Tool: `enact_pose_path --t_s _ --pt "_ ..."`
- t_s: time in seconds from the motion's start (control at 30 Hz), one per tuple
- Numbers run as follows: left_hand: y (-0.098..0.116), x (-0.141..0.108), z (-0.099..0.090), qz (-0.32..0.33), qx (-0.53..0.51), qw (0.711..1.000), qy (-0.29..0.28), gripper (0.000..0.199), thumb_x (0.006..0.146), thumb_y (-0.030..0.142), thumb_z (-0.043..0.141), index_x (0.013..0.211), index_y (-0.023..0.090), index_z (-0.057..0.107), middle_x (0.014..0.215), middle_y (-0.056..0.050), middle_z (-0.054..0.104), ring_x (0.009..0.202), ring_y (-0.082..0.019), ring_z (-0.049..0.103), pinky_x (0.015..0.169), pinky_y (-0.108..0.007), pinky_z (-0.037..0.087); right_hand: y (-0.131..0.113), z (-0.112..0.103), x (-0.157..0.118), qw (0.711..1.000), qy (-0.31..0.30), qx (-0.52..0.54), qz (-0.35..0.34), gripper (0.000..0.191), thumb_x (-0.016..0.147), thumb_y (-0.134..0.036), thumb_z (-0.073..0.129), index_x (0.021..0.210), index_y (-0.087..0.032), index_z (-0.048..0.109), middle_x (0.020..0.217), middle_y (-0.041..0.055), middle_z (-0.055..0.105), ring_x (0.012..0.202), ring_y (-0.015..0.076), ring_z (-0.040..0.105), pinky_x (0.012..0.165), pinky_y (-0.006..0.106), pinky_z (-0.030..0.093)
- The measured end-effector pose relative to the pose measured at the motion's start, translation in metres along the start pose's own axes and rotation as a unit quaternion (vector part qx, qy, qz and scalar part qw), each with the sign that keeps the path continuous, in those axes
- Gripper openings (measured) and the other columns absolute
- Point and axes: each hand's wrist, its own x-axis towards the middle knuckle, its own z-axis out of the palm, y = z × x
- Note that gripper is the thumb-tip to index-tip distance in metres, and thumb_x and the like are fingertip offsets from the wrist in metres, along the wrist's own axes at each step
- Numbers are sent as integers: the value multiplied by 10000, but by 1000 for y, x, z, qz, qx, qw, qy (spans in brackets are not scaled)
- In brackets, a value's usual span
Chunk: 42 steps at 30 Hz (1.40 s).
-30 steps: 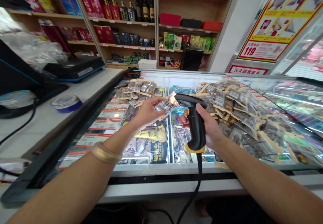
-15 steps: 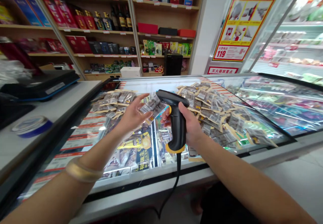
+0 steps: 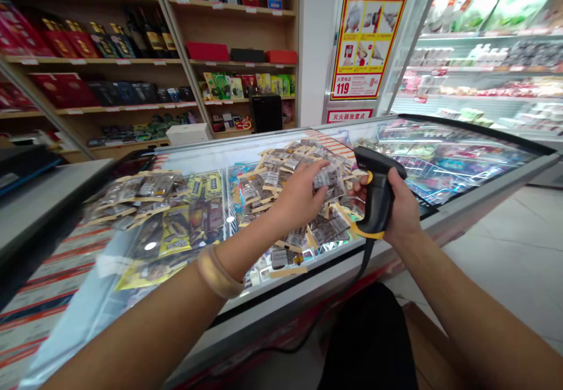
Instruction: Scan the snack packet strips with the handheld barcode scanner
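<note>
My left hand (image 3: 297, 199), with a gold-coloured bangle (image 3: 220, 271) on its wrist, is over the larger pile of snack packets (image 3: 281, 164) on the glass lid. A small clear packet with a printed label (image 3: 329, 180) is between its thumb and fingers. My right hand (image 3: 398, 205) is wrapped round the handle of a black and yellow barcode scanner (image 3: 379, 193). The scanner's head points left, towards that packet. A cable runs down from its handle. A smaller pile of similar packets (image 3: 141, 193) lies to the left.
The glass-topped freezer (image 3: 197, 143) holds yellow packs (image 3: 176, 231) and other goods under its lid. Shelves with boxes and bottles (image 3: 149, 35) stand behind. A red fire-instruction poster (image 3: 369, 32) hangs on the wall, and a lit display fridge (image 3: 484, 56) is at the right.
My view has turned right. Both hands have moved right along the freezer, my left hand from the middle to the larger pile. The scanner has stayed in my right hand.
</note>
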Motion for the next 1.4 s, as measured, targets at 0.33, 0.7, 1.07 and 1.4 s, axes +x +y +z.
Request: enact_pose_path --t_s 0.33,0.7,1.07,1.4 --pt "12 0 42 79 237 967 -54 373 821 74 540 1175 144 630 1323 -176 535 1264 -299 483 1086 -473 418 19 -29 7 996 65 -19 59 458 787 -643 619 711 -193 653 685 61 695 718 221 720 654 311 588" --pt "-33 -44 -20 125 186 973 55 291 874 122 510 1124 184 647 1165 -122 628 1136 -242 563 992 -449 464 -1 -11 1 993 105 -37 44 436 901 -542 486 719 -187 662 696 53 685 656 163 691 519 223 546" --pt "-124 -135 -163 -170 290 925 177 266 854 221 511 1046 214 695 1136 -88 667 1144 -242 581 1076 -436 412 52 130 -11 983 -157 -52 81 459 779 -655 624 737 -199 663 749 56 685 740 204 681 611 287 517" --pt "-194 -152 -239 -398 307 841 202 553 855 455 475 1321 189 611 1327 -141 587 1258 -296 527 1106 -404 388 139 239 -1 944 -209 -60 249 444 799 -597 631 629 -187 618 612 44 671 695 191 688 582 271 466"
